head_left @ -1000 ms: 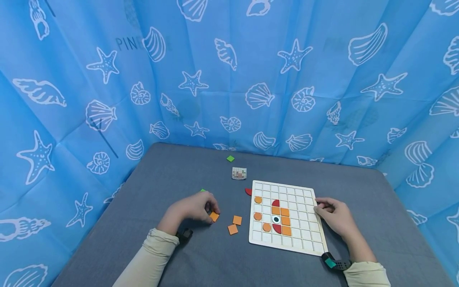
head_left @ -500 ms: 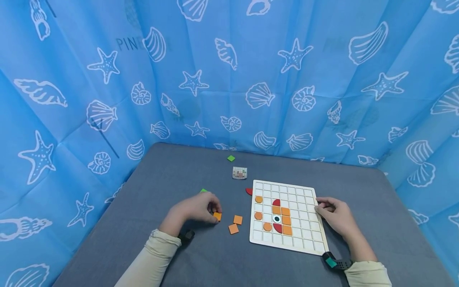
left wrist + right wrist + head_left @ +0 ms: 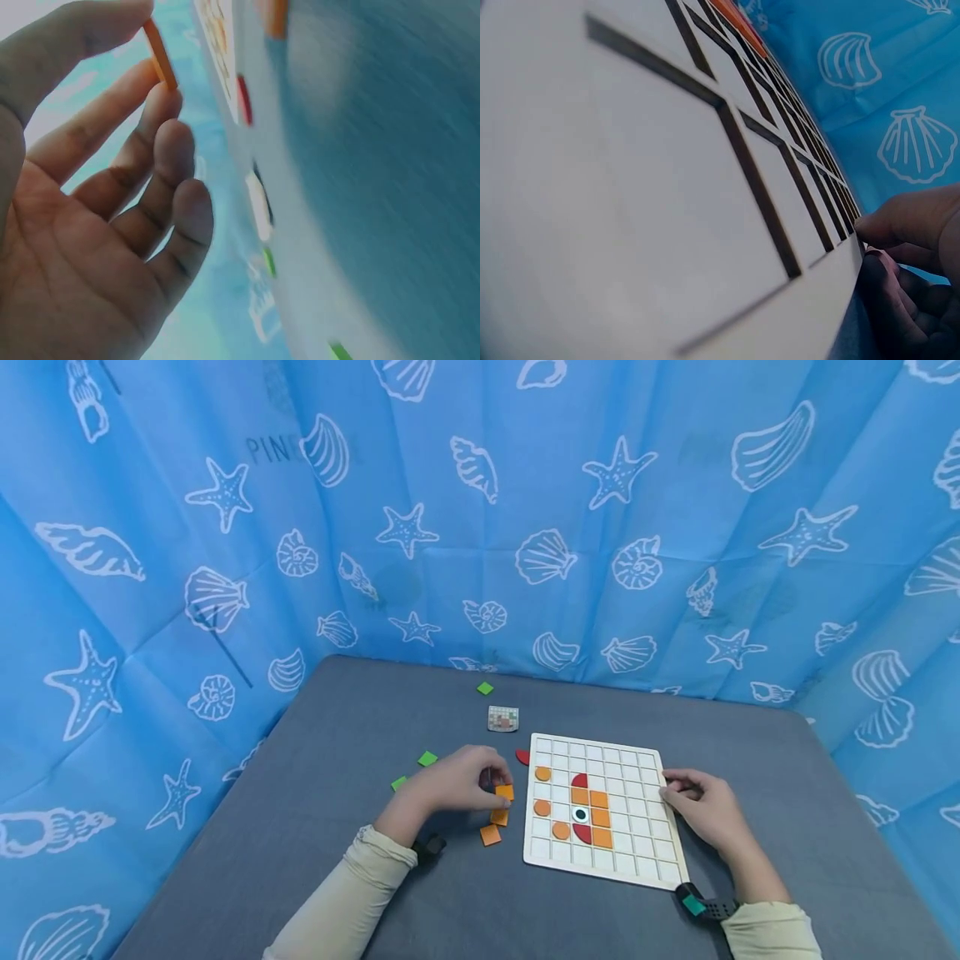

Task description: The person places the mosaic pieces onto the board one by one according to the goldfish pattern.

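Grey table (image 3: 360,718), orange tiles (image 3: 601,818) in gridded board (image 3: 636,811)

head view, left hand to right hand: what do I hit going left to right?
Left hand → loose red piece → grid board → three orange discs → eye piece → column of three orange tiles → right hand

Head view forward-down, wrist views close; board (image 3: 637,777) shared
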`<state>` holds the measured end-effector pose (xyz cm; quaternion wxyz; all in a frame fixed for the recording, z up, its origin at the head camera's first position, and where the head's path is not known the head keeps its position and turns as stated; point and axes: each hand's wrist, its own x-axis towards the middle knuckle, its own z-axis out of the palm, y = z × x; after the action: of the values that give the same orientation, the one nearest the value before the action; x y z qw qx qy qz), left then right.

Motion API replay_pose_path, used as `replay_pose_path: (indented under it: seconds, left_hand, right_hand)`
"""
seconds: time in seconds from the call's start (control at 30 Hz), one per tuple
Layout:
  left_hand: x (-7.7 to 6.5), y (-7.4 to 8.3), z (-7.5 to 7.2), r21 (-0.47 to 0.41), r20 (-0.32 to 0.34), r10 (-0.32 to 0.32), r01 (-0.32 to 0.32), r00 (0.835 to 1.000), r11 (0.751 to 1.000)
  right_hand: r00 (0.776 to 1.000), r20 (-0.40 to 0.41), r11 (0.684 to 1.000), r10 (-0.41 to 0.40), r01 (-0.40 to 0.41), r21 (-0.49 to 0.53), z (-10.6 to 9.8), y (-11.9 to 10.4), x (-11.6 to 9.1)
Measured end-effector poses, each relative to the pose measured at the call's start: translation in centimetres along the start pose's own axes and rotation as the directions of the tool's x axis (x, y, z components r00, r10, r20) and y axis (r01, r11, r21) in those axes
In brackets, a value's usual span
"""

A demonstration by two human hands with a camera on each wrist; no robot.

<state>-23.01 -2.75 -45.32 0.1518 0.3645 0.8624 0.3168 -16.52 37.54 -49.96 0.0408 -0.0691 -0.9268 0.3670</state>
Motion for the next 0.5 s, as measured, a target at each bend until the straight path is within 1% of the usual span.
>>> replay_pose_path:
  seconds: [0.13,0.3,0.37,0.5]
  left_hand:
    - [1.7,1.5,0.6,-0.013,-0.024,0.032,-0.032,0.999,0.999]
    - [4.4,3.3,1.6,-0.007,-0.047,0.111,-0.112,0.993,0.994]
    - [5.6,4.0,2.0,0.010,-0.042,0.139,-0.138,0.989,0.990]
    - [7.7,5.5,3.2,0.035,-0.006,0.160,-0.160,0.987,0.986]
  right_hand:
    - [1.000,0.004,1.000,-0.008,0.008,-0.002,0.1,0.0,0.1]
    - [1.000,-0.003,1.000,-0.012,0.012,-0.006,0.2,0.0,0.1]
    - [1.000,-0.008,1.000,-0.012,0.012,-0.011,0.1,-0.1,0.0]
    - [1.000,-0.014,1.000,-0.007,0.006,-0.027,0.2,-0.2,0.1]
